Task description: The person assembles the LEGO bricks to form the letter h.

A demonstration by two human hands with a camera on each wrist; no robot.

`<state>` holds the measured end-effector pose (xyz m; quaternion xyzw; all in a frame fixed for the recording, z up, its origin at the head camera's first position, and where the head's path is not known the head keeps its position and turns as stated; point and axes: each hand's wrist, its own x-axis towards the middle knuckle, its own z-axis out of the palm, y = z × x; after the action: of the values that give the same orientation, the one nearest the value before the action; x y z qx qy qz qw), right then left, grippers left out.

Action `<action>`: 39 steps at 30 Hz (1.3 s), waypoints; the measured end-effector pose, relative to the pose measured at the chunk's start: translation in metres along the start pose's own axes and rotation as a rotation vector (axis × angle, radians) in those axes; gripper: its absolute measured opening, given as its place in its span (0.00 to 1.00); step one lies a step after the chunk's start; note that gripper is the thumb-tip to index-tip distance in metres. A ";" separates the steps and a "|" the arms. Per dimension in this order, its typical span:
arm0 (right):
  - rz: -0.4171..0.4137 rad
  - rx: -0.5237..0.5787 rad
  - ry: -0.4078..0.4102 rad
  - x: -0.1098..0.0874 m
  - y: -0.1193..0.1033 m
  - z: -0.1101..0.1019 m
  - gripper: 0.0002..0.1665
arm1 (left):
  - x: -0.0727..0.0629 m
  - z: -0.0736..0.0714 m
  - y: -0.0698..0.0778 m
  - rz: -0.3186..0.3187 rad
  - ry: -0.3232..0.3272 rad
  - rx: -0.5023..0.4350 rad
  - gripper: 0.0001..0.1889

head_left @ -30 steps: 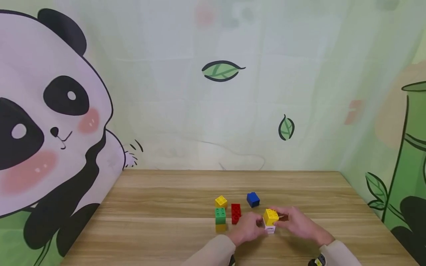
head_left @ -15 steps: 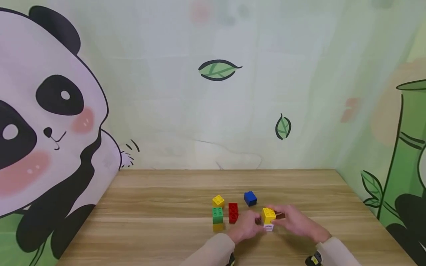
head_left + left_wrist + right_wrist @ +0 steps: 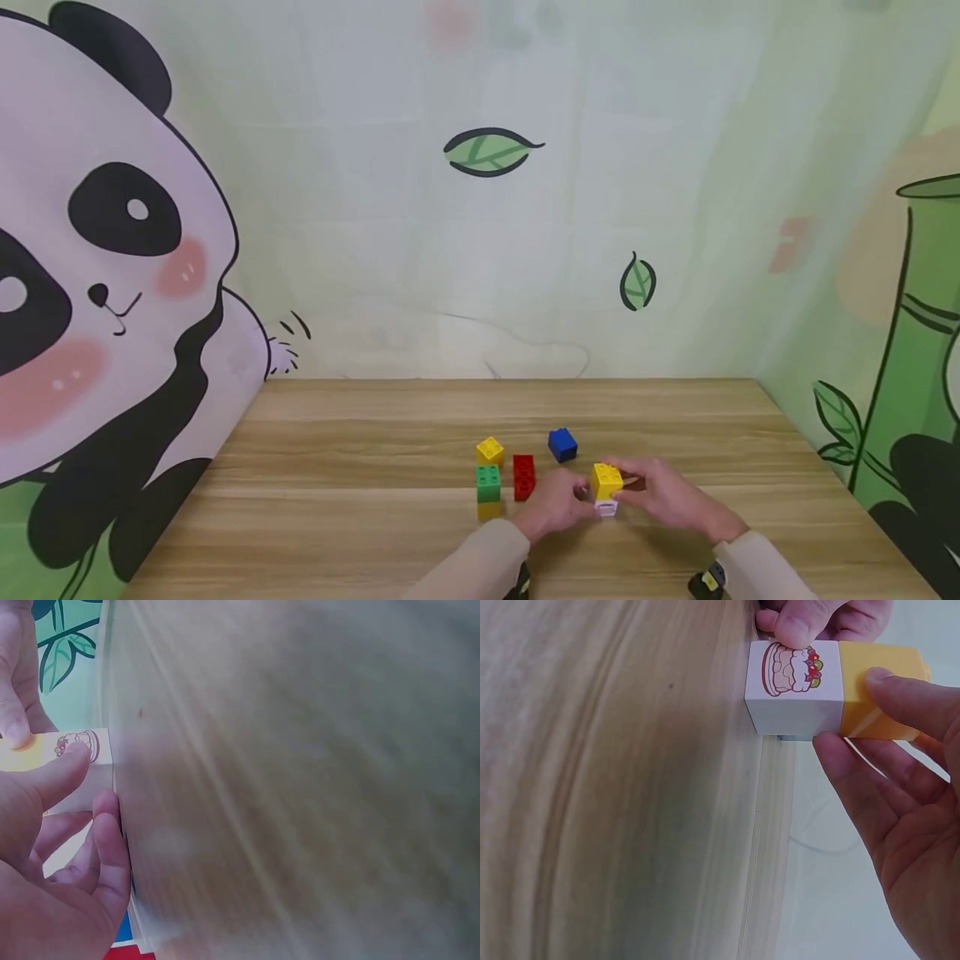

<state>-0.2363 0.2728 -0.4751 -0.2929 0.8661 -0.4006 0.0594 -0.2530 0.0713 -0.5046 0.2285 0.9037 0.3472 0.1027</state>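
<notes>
A yellow toy block sits on top of a white block with a cake picture on its face. My right hand pinches the yellow block between thumb and fingers from the right. From the other side my left hand holds the white block low down, its thumb on the picture side in the left wrist view. Together the two blocks stand upright on the wooden table. In the right wrist view they lie sideways across the picture, with the left hand's fingertips at the white block's edge.
Left of my hands a green block is stacked on a dull yellow block. Behind it stands another yellow block. A red block lies beside the left hand, and a blue block is farther back.
The head view has shifted slightly, so everything drifts a little left and up in it. Both hands keep their hold on the yellow and white blocks.
</notes>
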 end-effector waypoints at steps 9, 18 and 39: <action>-0.008 0.013 0.003 0.002 0.000 0.001 0.28 | -0.001 -0.004 0.001 0.015 0.007 0.035 0.09; 0.057 -0.003 0.000 0.001 -0.003 -0.002 0.31 | 0.002 0.001 0.002 -0.067 -0.013 -0.036 0.08; 0.048 -0.141 0.151 0.008 -0.026 0.004 0.31 | -0.060 -0.078 0.002 0.131 -0.100 -0.169 0.16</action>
<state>-0.2298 0.2528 -0.4580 -0.2443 0.9010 -0.3580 -0.0174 -0.2267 -0.0015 -0.4438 0.2948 0.8481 0.4160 0.1438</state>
